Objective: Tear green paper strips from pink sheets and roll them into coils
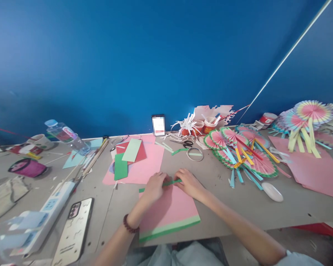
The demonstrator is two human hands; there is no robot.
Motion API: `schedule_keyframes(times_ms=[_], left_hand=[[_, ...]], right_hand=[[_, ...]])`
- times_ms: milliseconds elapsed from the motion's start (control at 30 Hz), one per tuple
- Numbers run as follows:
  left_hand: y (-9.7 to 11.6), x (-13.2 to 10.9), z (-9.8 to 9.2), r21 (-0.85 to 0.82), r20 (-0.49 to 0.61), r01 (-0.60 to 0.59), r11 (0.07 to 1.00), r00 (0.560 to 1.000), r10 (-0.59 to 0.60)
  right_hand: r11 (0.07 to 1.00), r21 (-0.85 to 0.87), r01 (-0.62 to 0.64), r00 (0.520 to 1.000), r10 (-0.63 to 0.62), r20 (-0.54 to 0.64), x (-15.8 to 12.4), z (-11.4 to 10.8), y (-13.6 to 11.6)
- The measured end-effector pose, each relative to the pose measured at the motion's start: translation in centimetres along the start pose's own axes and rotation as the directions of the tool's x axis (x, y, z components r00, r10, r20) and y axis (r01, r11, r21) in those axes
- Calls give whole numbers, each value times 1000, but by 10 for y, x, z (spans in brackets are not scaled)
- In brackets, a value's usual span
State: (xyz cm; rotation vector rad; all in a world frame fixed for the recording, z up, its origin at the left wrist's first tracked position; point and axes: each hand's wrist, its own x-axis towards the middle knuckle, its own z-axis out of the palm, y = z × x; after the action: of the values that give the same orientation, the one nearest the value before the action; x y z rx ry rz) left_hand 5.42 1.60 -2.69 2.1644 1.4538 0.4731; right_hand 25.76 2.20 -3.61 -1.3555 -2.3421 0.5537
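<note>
A pink sheet of paper [172,207] lies in front of me, with light green and dark green bands along its near edge. A narrow green paper strip [169,183] runs along its far edge. My left hand [155,186] is closed, its bent fingertips on the strip near the middle. Close beside it, my right hand [190,183] pinches the strip toward its right part. Fingers of both hands hide parts of the strip, and I cannot tell whether it is stuck down there.
Beyond my hands are scissors [187,144] and a tape roll [195,154]. Pleated paper fans [238,147] lie to the right, near a white oval object [272,192]. Coloured papers [121,166], a phone [73,232], a power strip [44,218] and a bottle [69,136] are left.
</note>
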Motion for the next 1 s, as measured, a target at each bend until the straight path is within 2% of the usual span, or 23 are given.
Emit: schedule_keyframes(times_ms=[133, 267, 333, 467, 600, 667, 733, 833, 1000], left_hand=[[-4, 7, 0, 3, 18, -22, 1000, 1000, 22], [-9, 17, 0, -85, 52, -21, 996, 998, 26], [-11, 20, 0, -167, 69, 1, 986, 998, 11], [-9, 23, 0, -349, 41, 74, 934, 997, -64], [-5, 22, 1, -484, -36, 89, 871, 992, -121], [-4, 22, 0, -561, -17, 98, 822, 991, -130], [-3, 22, -1, -617, 0, 108, 779, 991, -137], [-2, 21, -2, -657, 3, 114, 745, 989, -149], [-1, 20, -3, -664, 5, 116, 739, 989, -151]], right_hand=[[993, 101, -62, 998, 60, 22, 8, -4, 0], [949, 294, -114, 991, 89, 99, 12, -8, 6], [940, 328, -98, 995, 90, 40, 13, -11, 10], [987, 161, 29, 977, 7, -214, 14, -10, 19], [987, -73, 141, 898, -158, -410, 13, -2, 22], [968, -156, 197, 864, -247, -439, 11, 1, 21], [948, -208, 242, 852, -311, -422, 9, 3, 18], [933, -239, 268, 847, -346, -403, 8, 4, 14], [915, -237, 325, 792, -401, -461, 8, 5, 11]])
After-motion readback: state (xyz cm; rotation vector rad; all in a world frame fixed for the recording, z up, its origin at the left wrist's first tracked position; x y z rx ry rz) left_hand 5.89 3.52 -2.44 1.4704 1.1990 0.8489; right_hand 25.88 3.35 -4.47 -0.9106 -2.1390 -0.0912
